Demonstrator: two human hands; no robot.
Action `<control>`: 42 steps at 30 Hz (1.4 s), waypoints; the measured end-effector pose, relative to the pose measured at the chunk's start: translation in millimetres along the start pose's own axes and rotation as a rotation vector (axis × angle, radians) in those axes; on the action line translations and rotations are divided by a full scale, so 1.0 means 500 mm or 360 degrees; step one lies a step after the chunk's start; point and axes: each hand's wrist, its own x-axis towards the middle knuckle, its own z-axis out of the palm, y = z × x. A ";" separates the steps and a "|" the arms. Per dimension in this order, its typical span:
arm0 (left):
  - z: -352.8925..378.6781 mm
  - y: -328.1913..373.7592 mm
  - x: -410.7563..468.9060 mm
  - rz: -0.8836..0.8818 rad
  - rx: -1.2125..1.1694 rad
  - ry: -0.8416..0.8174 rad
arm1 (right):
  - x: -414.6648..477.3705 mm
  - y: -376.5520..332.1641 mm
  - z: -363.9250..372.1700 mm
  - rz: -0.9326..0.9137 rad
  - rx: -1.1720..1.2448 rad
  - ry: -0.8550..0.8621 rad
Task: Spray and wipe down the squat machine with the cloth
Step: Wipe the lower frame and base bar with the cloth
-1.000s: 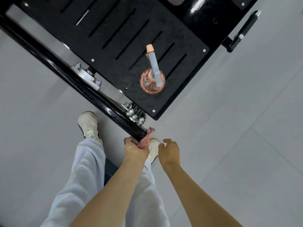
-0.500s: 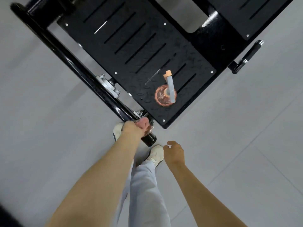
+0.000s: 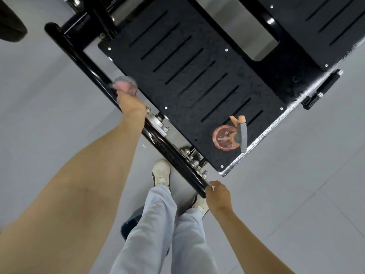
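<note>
The squat machine's black slotted footplate fills the upper middle, with a glossy black tube running diagonally along its left side. My left hand grips a pink and grey cloth and presses it on the tube about halfway up. At the tube's near end my right hand rests against the end, fingers curled on it. A pink spray bottle with a grey trigger head stands upright on the footplate's near corner, apart from both hands.
A second black plate lies at the upper right, with a black handle sticking out beside it. Bolted steel brackets join tube and plate. My white shoes stand on the grey tiled floor just below the tube.
My left hand has slid the cloth up the tube from its near end to about halfway. My right hand has moved in from hanging free to touch the tube's end.
</note>
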 end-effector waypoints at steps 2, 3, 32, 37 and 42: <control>-0.005 0.058 -0.130 0.0568 0.0325 -0.0034 | 0.007 -0.037 0.005 0.0003 0.0018 0.0014; 0.001 0.052 -0.158 0.0959 0.0710 -0.0176 | 0.014 -0.052 0.005 0.0014 0.0036 0.0034; 0.051 -0.166 -0.333 0.1950 0.2998 -0.1212 | 0.089 -0.120 -0.074 0.0027 0.0356 0.0287; 0.056 -0.271 -0.447 0.1647 0.3076 -0.1546 | 0.110 -0.076 -0.073 0.0117 0.0294 0.0199; 0.071 -0.254 -0.470 0.1230 0.2543 -0.1440 | 0.118 -0.025 -0.121 0.0224 0.0436 -0.0178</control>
